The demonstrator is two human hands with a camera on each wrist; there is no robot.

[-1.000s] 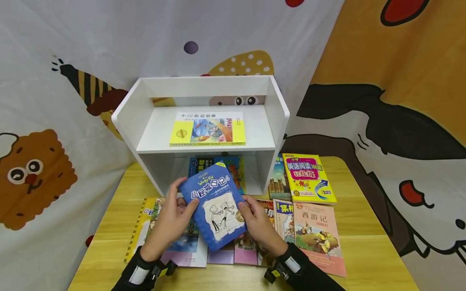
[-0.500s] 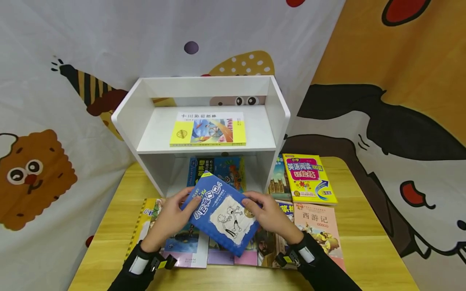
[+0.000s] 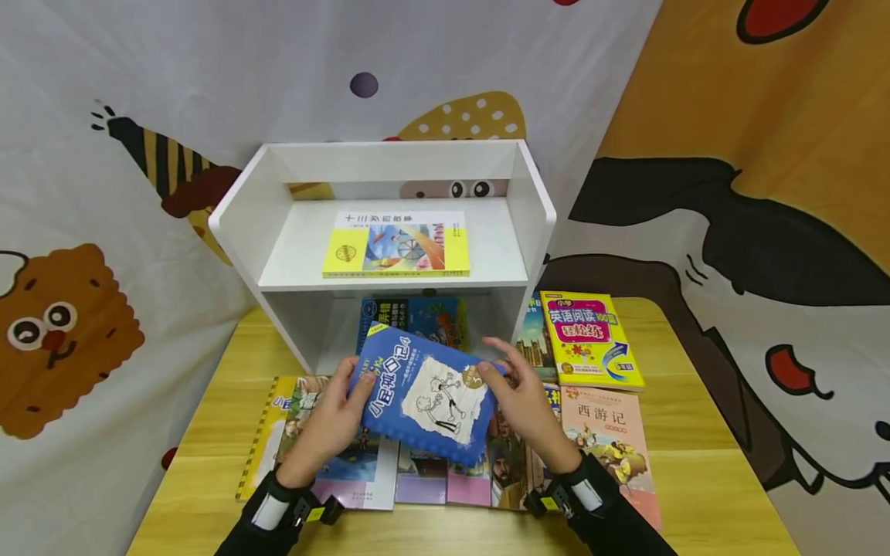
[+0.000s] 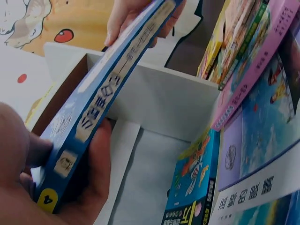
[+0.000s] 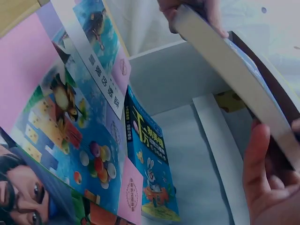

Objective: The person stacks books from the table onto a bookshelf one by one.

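Both hands hold a blue comic-style book (image 3: 417, 405) in front of the white bookshelf, above books lying on the table. My left hand (image 3: 332, 417) grips its left end, thumb on the front cover and fingers beneath. At the other end, my right hand (image 3: 531, 401) pinches it with the thumb on the cover, index finger raised off it. The left wrist view shows the book's spine (image 4: 101, 101), marked with a 4, angled upward. Pale page edges (image 5: 234, 79) face the right wrist camera. Fingers under the book are partly hidden in the head view.
On the upper tier of the white bookshelf (image 3: 295, 247) lies a yellow book (image 3: 396, 247). A blue-and-black book (image 3: 438, 316) sits on the lower tier. Several overlapping books cover the wooden table (image 3: 695, 463), with a yellow workbook (image 3: 591, 340) and a pink storybook (image 3: 605, 440) at right.
The blue book has turned counterclockwise, its title end now toward the left hand. My right hand has shifted right and upward with it, and its index finger has lifted.
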